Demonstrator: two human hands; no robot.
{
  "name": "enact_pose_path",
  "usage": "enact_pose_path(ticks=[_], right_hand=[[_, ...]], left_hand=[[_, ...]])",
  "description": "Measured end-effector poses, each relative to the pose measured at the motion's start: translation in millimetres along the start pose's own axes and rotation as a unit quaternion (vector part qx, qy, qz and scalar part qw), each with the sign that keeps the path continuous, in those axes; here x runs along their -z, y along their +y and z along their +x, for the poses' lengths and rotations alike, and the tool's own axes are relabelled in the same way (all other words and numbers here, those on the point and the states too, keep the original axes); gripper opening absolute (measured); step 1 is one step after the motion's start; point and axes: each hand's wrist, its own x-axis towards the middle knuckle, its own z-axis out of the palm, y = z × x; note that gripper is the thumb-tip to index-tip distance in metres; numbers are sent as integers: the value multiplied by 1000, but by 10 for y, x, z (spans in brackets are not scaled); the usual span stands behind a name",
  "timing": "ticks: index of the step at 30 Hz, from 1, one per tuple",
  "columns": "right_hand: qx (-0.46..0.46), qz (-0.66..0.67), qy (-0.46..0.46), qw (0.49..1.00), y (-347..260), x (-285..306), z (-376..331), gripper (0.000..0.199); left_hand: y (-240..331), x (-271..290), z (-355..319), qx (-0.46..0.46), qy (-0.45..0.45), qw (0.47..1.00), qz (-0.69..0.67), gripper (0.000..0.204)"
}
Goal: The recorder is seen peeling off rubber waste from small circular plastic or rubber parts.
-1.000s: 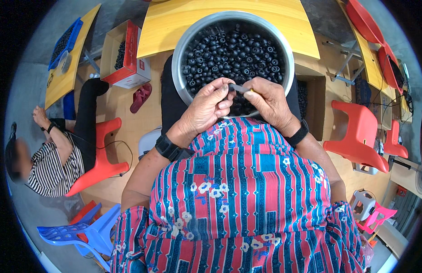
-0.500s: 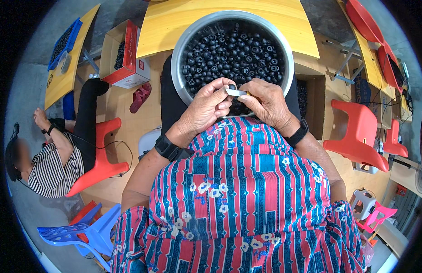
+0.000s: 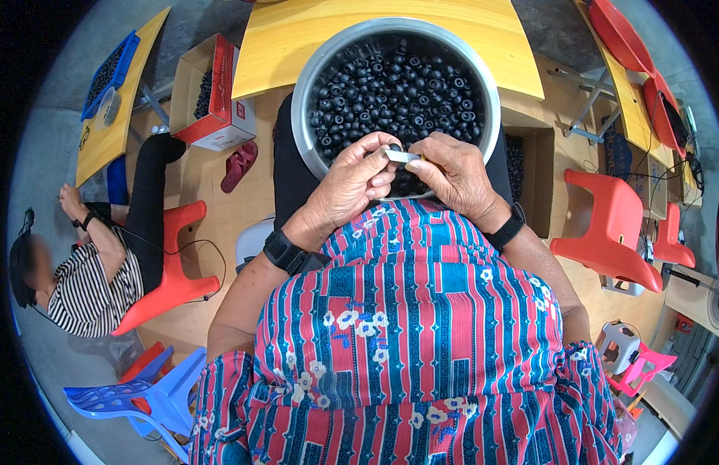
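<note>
Both my hands meet over the near rim of a large metal bowl [image 3: 300, 116] filled with small round black pieces [image 3: 394, 97], many with a hole in them. My left hand [image 3: 351, 178] pinches one black round piece [image 3: 396, 147] between thumb and fingers. In my right hand [image 3: 456, 174] is a small knife, its short flat grey blade [image 3: 402, 156] pointing left against the piece and the left thumb. A bit of yellow shows where my right fingers cover the handle.
A yellow table [image 3: 266, 46] stands just beyond the bowl. An open carton [image 3: 537, 167] is at the right, a red-and-white carton [image 3: 227, 116] at the left. Red stools [image 3: 607, 225] stand on the right. On the left, another person in a striped shirt [image 3: 100, 291] sits near a blue chair [image 3: 154, 395].
</note>
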Motion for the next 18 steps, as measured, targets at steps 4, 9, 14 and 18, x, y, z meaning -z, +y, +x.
enact_pose_path(ticks=[4, 9, 14, 18], right_hand=[[0, -1, 1, 1000, 5, -3, 1, 21], [-44, 11, -10, 999, -11, -31, 19, 24], [-146, 51, 58, 986, 154, 10, 69, 22], [-118, 38, 57, 991, 103, -10, 36, 22]], left_hand=[[-2, 50, 9, 6, -41, 999, -18, 19], [-22, 88, 41, -5, -33, 999, -20, 19], [0, -24, -20, 6, -67, 998, 0, 20], [30, -32, -6, -9, -33, 999, -2, 22]])
